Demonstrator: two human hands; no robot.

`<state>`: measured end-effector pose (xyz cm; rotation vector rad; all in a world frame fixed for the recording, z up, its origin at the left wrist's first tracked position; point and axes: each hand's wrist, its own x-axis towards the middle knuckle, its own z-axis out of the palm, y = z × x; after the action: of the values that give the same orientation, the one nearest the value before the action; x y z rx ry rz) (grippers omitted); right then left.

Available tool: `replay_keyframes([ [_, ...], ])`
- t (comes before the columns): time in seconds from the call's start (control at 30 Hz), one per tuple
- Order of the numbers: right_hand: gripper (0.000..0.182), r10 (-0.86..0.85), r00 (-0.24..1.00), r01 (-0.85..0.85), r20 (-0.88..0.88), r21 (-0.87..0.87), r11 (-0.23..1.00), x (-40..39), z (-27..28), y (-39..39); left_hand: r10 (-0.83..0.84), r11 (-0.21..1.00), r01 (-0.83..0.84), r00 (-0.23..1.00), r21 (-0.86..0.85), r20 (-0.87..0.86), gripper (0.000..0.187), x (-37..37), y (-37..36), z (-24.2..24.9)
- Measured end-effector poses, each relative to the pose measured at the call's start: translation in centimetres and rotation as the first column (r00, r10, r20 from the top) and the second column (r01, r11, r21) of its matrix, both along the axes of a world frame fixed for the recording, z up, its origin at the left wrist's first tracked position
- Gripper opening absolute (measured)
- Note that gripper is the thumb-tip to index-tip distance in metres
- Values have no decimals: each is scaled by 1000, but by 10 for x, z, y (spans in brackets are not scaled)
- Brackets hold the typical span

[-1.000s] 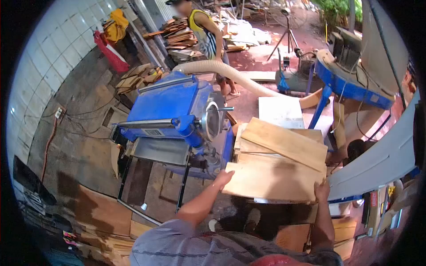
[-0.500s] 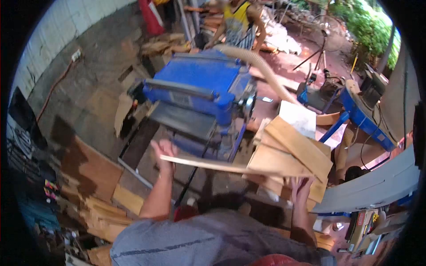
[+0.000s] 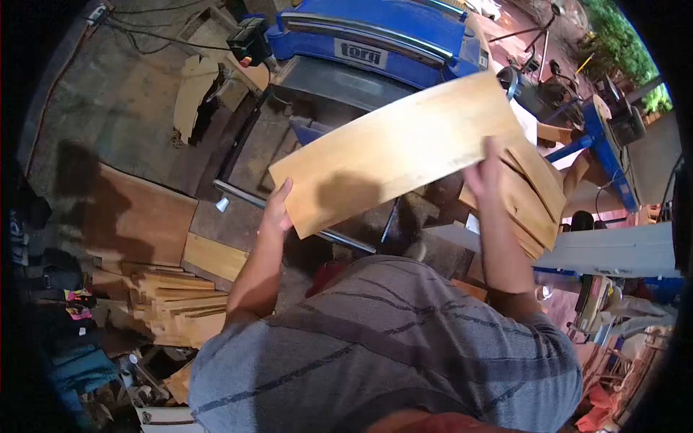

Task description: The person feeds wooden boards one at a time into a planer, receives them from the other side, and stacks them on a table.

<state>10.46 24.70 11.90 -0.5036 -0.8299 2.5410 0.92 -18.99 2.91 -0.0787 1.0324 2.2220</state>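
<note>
Both hands are gripping one wooden board (image 3: 395, 150), which is tilting up in front of the chest between the body and the blue planer (image 3: 375, 32): the left hand (image 3: 276, 211) is pinching the lower left corner with its fingers curling over the edge, and the right hand (image 3: 485, 169) is pressing flat against the far right end, its fingers closing around that edge. The board is hanging clear of everything, its higher end sitting over the stack of boards (image 3: 530, 198) on the right and its lower end hovering above the planer's metal stand (image 3: 289, 209). Judging from this hold, the left grip is looking thin, catching only a corner, so the board could be slipping or twisting out if its weight is swinging toward that side. The raised end is passing near the stack, and a bump there could be knocking loose boards down. Offcuts (image 3: 177, 303) are lying on the floor at the left, so a careless step while carrying could mean a stumble.
</note>
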Motion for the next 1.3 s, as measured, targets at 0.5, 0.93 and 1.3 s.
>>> replay_keyframes([
  [0.5,33,648,588,-752,484,30,659,-84,-122,-187,332,940,-340,926,13,180,65,69,-72,-79],
  [0.93,46,-95,747,-522,658,492,-697,4,-136,-153,447,895,-419,842,-156,303,49,-30,16,-66],
  [1.3,41,-77,782,-483,619,523,-702,2,-142,-152,396,912,-409,862,-29,315,48,-28,53,-120],
])
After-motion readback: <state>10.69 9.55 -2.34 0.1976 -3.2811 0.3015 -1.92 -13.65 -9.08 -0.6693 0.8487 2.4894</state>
